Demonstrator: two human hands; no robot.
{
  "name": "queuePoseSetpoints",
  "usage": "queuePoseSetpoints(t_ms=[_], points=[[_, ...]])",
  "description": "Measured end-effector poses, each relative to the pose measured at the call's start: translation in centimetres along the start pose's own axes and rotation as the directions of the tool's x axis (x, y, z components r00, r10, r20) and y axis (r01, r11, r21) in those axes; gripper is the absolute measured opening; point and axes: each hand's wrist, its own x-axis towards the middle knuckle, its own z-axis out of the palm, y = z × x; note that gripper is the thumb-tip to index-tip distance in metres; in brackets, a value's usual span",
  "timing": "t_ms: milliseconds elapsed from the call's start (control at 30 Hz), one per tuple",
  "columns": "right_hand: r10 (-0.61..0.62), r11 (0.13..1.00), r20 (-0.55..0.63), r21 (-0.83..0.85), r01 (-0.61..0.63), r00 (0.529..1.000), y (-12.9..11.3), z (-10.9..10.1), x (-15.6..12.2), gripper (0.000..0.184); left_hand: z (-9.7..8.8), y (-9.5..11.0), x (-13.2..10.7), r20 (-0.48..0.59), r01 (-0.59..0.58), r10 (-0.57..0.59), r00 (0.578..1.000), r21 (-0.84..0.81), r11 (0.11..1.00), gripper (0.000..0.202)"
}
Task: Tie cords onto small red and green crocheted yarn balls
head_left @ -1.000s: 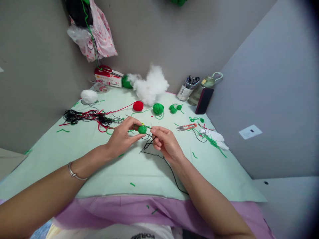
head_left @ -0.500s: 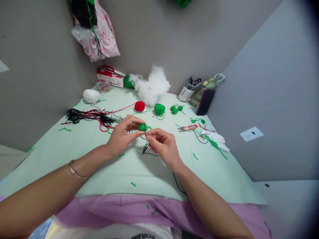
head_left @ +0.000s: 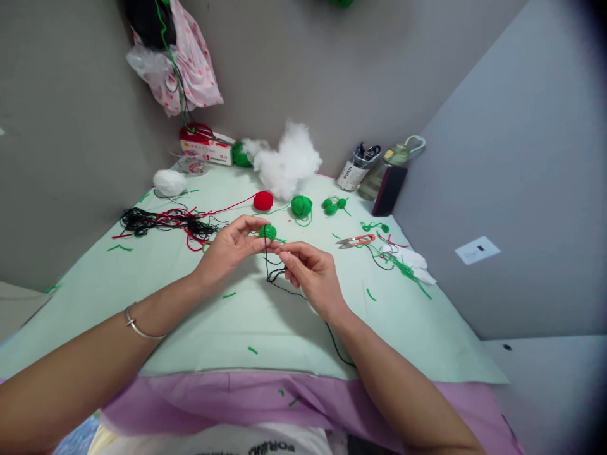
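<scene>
Between the thumb and fingers of my left hand [head_left: 233, 245] is a small round green crocheted piece [head_left: 268, 232]. Black yarn [head_left: 268, 272] crosses its front and hangs below in loose loops, then runs under my right wrist toward the table's front edge. My right hand [head_left: 310, 273] is closed in a pinch just right of the piece, its fingertips close to my left fingertips. What the pinch holds is too small to make out. Short green yarn ends [head_left: 281, 240] stick out at the right of the piece.
A tangle of black and red yarn [head_left: 161, 221] lies left. Beyond my hands are a red yarn ball [head_left: 263, 201], a green yarn ball [head_left: 301, 206] and white stuffing [head_left: 287, 161]. To the right lie orange thread snips [head_left: 356, 241], a phone [head_left: 389, 191] and a bottle [head_left: 374, 183].
The green piece has turned and risen slightly in my left hand. The black yarn has shifted to its left side and hangs looser. My right hand remains pinched, slightly apart from the piece.
</scene>
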Motion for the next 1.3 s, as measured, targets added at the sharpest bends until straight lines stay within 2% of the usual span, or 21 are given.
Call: queuePoseSetpoints(t_ms=[300,733,900,1167,1300], points=[[-0.014,0.997,0.021,-0.072,0.016,1.000,-0.17,0.06,-0.23,0.020,0.14,0.03,0.09,-0.034,-0.002,0.001,0.999,-0.019,1.000,0.031],[-0.010,0.995,0.028,-0.095,0.013,1.000,-0.28,0.19,-0.45,0.022,0.17,0.13,0.03,-0.064,0.003,-0.002,0.998,0.014,1.000,0.033],[0.007,0.996,0.021,-0.093,-0.005,1.000,-0.34,0.24,-0.60,0.025,0.22,0.01,-0.03,-0.089,-0.029,0.033,0.995,0.040,0.999,0.035],[0.016,1.000,0.058,0.022,-0.018,0.998,0.05,0.42,-0.34,0.027,0.51,-0.09,-0.03,-0.094,-0.077,0.080,0.992,0.033,0.996,0.036],[0.106,0.987,0.110,0.113,-0.118,0.988,-0.09,0.19,0.02,0.027,0.38,-0.18,-0.05,-0.078,-0.116,0.119,0.990,0.041,0.992,0.033]])
